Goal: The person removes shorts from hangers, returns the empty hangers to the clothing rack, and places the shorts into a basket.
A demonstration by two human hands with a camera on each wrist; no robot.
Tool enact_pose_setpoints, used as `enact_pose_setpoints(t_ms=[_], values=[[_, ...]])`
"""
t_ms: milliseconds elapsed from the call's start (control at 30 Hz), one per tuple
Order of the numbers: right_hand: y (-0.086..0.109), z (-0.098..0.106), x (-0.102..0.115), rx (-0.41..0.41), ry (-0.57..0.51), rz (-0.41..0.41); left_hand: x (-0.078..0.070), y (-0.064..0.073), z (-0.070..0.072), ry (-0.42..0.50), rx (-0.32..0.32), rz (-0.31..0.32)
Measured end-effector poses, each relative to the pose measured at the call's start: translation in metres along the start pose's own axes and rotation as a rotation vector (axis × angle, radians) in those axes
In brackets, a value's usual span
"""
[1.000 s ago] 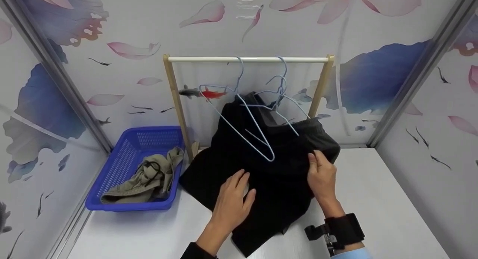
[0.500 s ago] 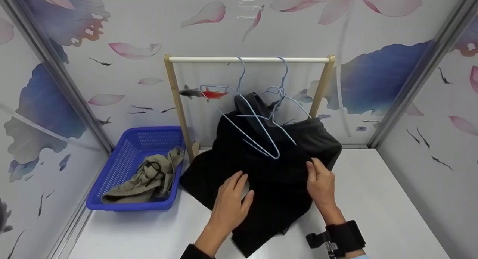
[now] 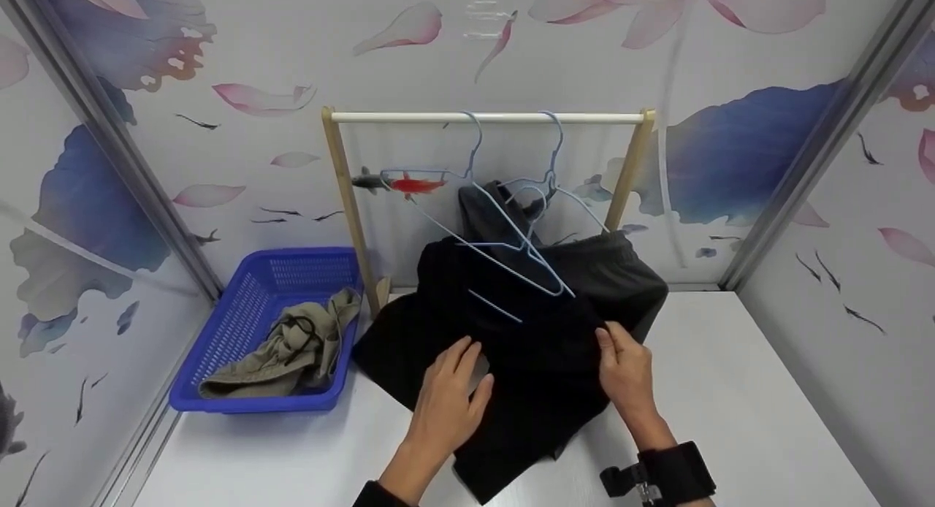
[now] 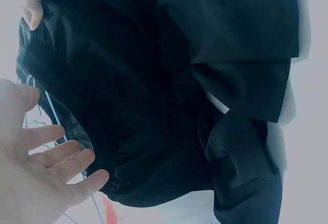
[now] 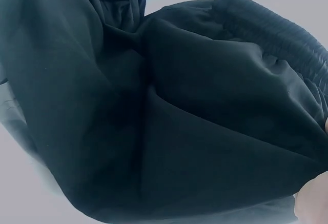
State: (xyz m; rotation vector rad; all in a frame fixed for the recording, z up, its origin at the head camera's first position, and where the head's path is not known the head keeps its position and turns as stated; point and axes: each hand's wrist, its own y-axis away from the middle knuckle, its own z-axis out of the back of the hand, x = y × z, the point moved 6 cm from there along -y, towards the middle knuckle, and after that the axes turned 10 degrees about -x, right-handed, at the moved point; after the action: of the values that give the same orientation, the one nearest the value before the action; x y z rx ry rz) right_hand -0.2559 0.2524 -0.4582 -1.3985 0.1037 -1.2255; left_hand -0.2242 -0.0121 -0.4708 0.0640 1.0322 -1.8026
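Note:
Black elastic-waist shorts spread over the white table in front of the rack. My right hand pinches the right end of their waistband between thumb and fingers. My left hand is over the front of the shorts, fingers loosely extended. In the left wrist view its spread fingers are beside the gathered waistband and hold nothing. A light blue hanger lies at the waist opening, its lower part partly hidden by black cloth. The right wrist view shows mostly dark fabric and a bit of the right hand.
A wooden rack with a white rail stands behind. From it hang a bare blue hanger and another blue hanger bearing a dark grey garment. At left, a blue basket holds a khaki garment.
The right hand has drawn the waistband down toward the person, and the loose hanger has come lower with it. The bare hanger on the rail has swung rightward. The left hand has barely moved.

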Motion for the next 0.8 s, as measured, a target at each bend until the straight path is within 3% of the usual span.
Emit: enact_pose_setpoints(t_ms=[800], values=[[0.021, -0.004, -0.011, 0.084, 0.005, -0.041, 0.011, 0.006, 0.005, 0.007, -0.03, 0.04]])
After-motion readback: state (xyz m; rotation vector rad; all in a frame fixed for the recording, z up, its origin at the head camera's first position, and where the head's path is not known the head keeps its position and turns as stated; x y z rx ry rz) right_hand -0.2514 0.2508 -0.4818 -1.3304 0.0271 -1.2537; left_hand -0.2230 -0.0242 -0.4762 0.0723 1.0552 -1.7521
